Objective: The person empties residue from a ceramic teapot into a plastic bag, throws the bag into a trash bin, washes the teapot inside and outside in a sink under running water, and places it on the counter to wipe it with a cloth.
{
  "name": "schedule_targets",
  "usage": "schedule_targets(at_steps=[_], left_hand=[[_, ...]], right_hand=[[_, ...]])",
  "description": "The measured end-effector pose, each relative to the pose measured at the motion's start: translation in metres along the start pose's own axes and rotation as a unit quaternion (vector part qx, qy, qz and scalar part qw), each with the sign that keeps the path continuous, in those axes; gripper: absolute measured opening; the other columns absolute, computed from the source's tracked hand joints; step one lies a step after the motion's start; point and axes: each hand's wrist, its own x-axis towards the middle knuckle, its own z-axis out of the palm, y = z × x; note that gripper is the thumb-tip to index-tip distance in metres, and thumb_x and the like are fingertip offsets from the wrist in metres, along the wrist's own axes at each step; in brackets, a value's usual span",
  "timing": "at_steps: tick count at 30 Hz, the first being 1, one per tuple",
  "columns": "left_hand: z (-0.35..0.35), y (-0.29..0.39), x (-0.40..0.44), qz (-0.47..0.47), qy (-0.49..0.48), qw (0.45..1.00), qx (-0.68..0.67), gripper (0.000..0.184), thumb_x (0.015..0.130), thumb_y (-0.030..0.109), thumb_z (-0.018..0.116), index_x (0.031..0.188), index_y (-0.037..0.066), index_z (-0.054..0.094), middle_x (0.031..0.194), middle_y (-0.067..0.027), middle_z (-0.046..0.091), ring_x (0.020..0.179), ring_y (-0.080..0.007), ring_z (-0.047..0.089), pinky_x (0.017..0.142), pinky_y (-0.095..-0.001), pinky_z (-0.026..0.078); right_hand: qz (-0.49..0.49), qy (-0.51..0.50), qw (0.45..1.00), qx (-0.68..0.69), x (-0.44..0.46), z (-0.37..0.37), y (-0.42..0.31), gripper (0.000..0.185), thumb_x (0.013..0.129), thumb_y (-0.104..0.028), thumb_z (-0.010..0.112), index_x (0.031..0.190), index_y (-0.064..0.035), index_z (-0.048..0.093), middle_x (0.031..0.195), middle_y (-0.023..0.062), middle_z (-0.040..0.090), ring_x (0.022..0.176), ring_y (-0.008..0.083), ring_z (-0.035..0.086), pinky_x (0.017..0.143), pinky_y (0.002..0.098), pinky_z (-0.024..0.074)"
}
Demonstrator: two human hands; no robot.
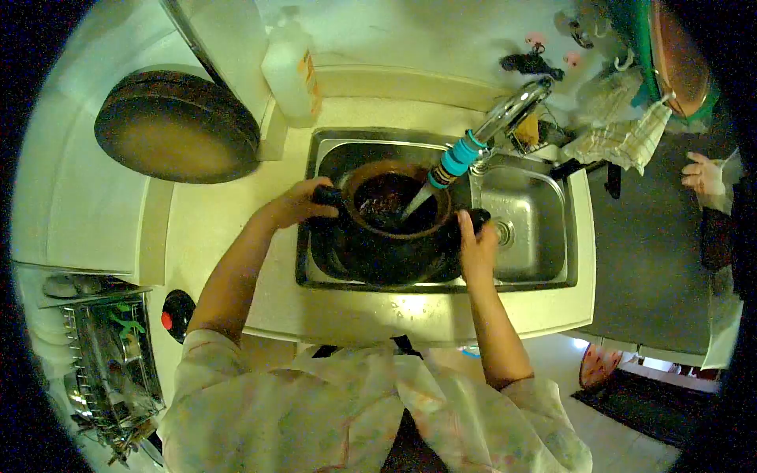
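A dark, round-bellied pot with a brown rim is in the left basin of the steel sink. My left hand is closed around the pot's left handle. At the other side, my right hand grips the right handle, with the thumb lying along its top. Water runs from the faucet, which has a turquoise sleeve, into the pot's mouth. The inside looks dark and wet. The pot's underside is hidden.
A large pan leans at the left wall near a white bottle. A dish rack stands lower left, beside a black object with a red knob. Cloths hang at right. Another person's hand shows at the far right.
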Motion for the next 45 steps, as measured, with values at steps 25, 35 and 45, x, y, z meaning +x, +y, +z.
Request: schedule_targets(at_steps=[25,35,45], left_hand=[[-0.026,0.077,-0.032,-0.132,0.044,0.988,0.071,0.046,0.076,0.02,0.078,0.11,0.004,0.05,0.076,-0.0035,0.057,0.06,-0.0105,0.052,0.051,-0.0258,0.042],[-0.05,0.076,-0.069,-0.072,0.076,0.929,-0.356,0.037,0.087,0.01,0.062,0.122,0.008,0.048,0.097,-0.0132,0.061,0.07,-0.0105,0.052,0.061,-0.0208,0.045],[-0.03,0.09,-0.072,-0.042,0.237,0.77,-0.591,0.031,0.086,-0.001,0.059,0.114,-0.008,0.046,0.094,-0.0179,0.052,0.072,-0.016,0.055,0.065,-0.0221,0.054]], right_hand=[[0.243,-0.18,0.944,0.131,0.003,0.058,0.05,0.051,0.085,-0.051,0.062,0.083,-0.0008,0.051,0.066,0.0069,0.052,0.052,0.0149,0.045,0.043,0.0317,0.0351],[0.432,-0.312,0.752,0.389,-0.022,0.081,0.012,0.051,0.093,-0.039,0.054,0.115,0.0064,0.054,0.094,0.0149,0.066,0.078,0.0255,0.065,0.064,0.0407,0.0542],[0.434,-0.498,0.592,0.462,-0.03,0.091,-0.014,0.033,0.097,-0.026,0.044,0.112,-0.0002,0.059,0.099,0.0144,0.067,0.084,0.0257,0.067,0.078,0.0414,0.0566]])
